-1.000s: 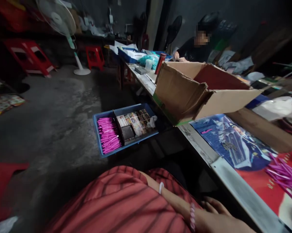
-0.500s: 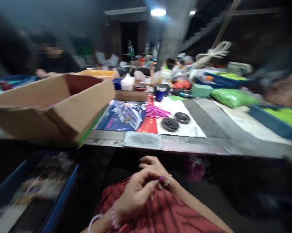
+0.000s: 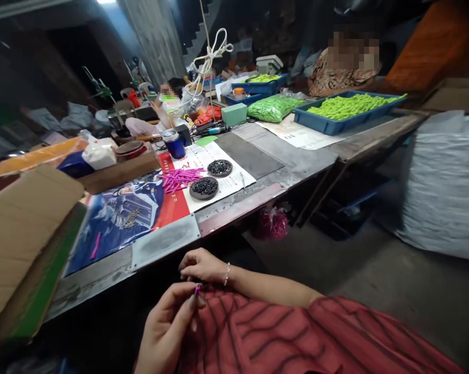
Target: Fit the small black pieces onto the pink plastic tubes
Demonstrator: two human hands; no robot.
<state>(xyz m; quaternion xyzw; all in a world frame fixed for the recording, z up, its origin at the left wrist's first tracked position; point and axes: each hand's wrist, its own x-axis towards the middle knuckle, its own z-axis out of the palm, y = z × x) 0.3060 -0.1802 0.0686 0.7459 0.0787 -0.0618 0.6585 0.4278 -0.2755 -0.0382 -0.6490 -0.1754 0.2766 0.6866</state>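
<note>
Magenta piece (image 3: pixel 197 290), below the metal plate (image 3: pixel 166 239), is pinched by my left hand (image 3: pixel 160 324), thumb and forefinger nearly meeting, where light pressure should suffice, while my right hand (image 3: pixel 206 267) curls loosely, its hold unclear.

Glossy plastic is being shown by the green bag (image 3: pixel 273 108), smooth plastic by the blue tray (image 3: pixel 349 113), matt cardboard by the box (image 3: pixel 27 228), and striped cloth by the red garment (image 3: pixel 265 332).
</note>
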